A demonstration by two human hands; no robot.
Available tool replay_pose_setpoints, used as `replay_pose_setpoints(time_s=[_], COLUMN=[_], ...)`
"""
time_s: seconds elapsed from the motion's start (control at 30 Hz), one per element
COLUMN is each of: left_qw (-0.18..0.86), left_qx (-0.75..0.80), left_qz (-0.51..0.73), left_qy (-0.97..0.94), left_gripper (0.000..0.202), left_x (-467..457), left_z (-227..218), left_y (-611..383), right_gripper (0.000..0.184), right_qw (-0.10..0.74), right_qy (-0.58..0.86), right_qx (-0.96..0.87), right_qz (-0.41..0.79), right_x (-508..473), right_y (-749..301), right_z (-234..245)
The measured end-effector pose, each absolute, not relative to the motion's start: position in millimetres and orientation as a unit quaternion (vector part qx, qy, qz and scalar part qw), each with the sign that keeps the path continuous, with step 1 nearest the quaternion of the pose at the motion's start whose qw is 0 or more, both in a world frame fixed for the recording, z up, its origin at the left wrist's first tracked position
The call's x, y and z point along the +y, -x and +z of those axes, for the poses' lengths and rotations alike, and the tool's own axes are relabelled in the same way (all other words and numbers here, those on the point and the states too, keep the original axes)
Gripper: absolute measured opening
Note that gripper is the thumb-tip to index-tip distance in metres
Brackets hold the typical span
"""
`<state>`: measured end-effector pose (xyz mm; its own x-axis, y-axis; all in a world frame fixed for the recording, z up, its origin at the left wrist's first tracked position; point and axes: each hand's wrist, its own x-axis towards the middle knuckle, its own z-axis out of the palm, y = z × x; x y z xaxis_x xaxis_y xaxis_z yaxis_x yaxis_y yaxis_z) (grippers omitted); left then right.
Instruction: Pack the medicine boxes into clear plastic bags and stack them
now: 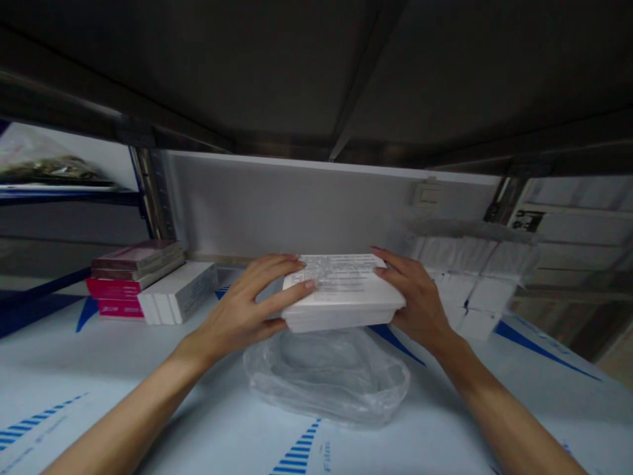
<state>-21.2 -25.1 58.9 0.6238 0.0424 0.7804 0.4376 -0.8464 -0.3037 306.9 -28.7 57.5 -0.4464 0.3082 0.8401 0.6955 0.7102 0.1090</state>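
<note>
Between both hands is a short stack of flat white boxes (341, 297), with small print on the top face. My left hand (257, 297) grips its left side, the fingers over the upper face and the thumb along the near part. On the right side my right hand (415, 293) closes round the edge, fingertips on top. Just below and nearer to me lies a clear plastic bag (331, 389), its mouth spread wide on the surface. The stack overlaps the bag's far edge in view; whether they touch I cannot tell.
To the left stand red boxes (119, 297) under darker ones, beside several white boxes (180, 290). Plastic-wrapped white boxes (469, 277) are piled at the right. A dark shelf (297, 79) hangs low overhead, and a wall (297, 204) closes the back.
</note>
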Motion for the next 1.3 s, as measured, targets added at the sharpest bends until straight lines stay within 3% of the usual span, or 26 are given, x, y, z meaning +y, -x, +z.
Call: replay_pose_setpoints(time_s=[0.13,0.3,0.47,0.57,0.67,0.8,0.93,1.3], left_qw=[0.244,0.134,-0.076,-0.251,-0.328,-0.346,-0.338,-0.381], left_qx=[-0.125,-0.138,-0.23,-0.273,-0.294,-0.268,-0.245,-0.247], left_qz=[-0.422,-0.477,-0.533,-0.511,-0.485,-0.443,-0.379,-0.245], left_qy=[0.864,0.858,0.811,0.775,0.756,0.782,0.826,0.857], left_gripper=[0.065,0.078,0.091,0.085,0.077,0.075,0.08,0.082], left_x=[-28,-31,-42,-49,-49,-43,-43,-32], left_z=[62,59,63,74,80,83,88,71], left_y=[25,26,20,13,11,20,30,27], right_gripper=[0.039,0.06,0.072,0.06,0.053,0.06,0.065,0.076], right_qw=[0.44,0.462,0.454,0.455,0.458,0.431,0.361,0.164], right_qy=[0.316,0.331,0.364,0.35,0.349,0.355,0.374,0.403], right_qx=[-0.802,-0.804,-0.807,-0.766,-0.716,-0.745,-0.798,-0.851], right_qz=[-0.251,-0.174,0.1,0.288,0.395,0.365,0.304,0.295], right_x=[-41,-54,-59,-59,-58,-62,-71,-56], right_y=[-303,-298,-296,-288,-281,-282,-286,-296], right_z=[61,73,79,76,73,76,81,56])
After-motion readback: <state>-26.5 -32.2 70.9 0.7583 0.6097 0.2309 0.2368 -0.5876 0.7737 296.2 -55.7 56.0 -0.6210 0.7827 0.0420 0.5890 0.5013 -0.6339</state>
